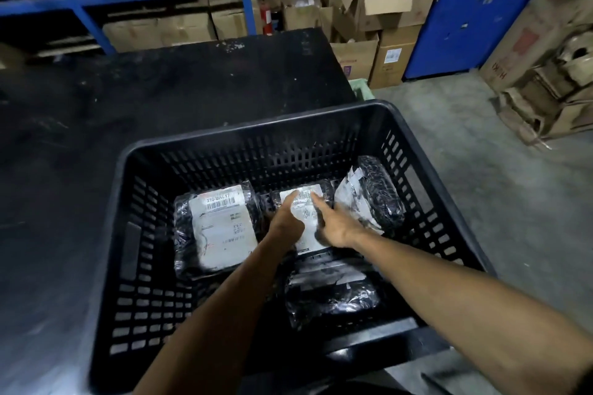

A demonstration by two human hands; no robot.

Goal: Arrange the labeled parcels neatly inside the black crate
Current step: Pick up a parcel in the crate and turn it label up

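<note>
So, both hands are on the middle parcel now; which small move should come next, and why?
Probably press the middle parcel flat and square it beside the left parcel. Left hand and right hand already rest on its label, while the right parcel leans tilted against the crate wall.

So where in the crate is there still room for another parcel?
Bare floor shows in the near-left corner of the crate, in front of the left parcel. The middle and right are crowded: both hands, left and right, press the middle parcel.
</note>
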